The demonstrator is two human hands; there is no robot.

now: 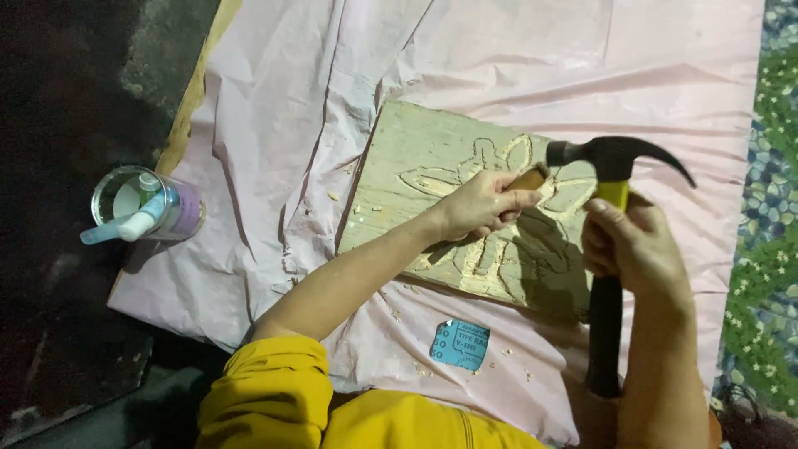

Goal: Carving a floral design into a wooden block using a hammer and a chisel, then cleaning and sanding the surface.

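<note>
My left hand [478, 204] clenches the wooden chisel handle [529, 178]. My right hand [628, 245] grips the head-heavy hammer [611, 158] at three o'clock; the board [416, 158] feels stiff

The left hand [475, 206] grips a wooden-handled chisel [527, 180] on the carved board [399, 179]; the right hand [632, 245] holds a hammer [611, 158].

Both hands closed in grips, arms reaching forward

The left hand [475, 204] is fisted with knuckles up, its bare forearm stretching out from a rolled yellow sleeve [270, 391]; the right hand [628, 245] is clenched just beside it, thumb side up, forearm rising from the lower edge
</note>
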